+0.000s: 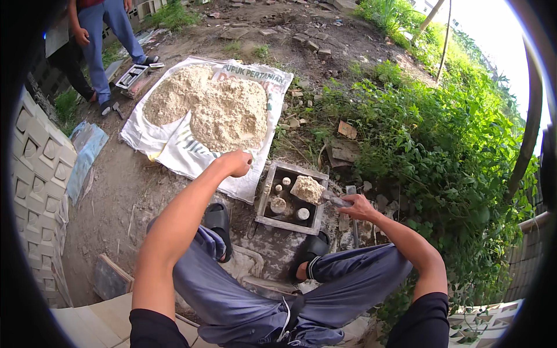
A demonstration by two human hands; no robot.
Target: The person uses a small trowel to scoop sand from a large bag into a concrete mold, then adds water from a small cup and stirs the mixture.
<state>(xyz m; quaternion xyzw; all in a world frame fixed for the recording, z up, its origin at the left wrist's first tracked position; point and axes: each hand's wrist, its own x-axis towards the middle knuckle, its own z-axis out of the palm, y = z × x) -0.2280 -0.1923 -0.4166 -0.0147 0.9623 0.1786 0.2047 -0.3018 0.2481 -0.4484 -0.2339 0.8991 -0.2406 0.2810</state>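
My right hand is closed round the handle of a trowel. The trowel carries a lump of pale, damp, sandy mix over the right part of a square box mould. Several round plugs of different sizes stand inside the mould, among them a wide one and a white-topped one. My left hand is closed in a fist above the near edge of a white woven sack, left of the mould. Whatever its fingers may hold is hidden. Spread on the sack is a broad heap of the same mix.
My sandalled feet flank the mould's near side. Patterned pale blocks are stacked at the left. A person in blue trousers stands at the far left, near a pale frame. Green plants crowd the right side.
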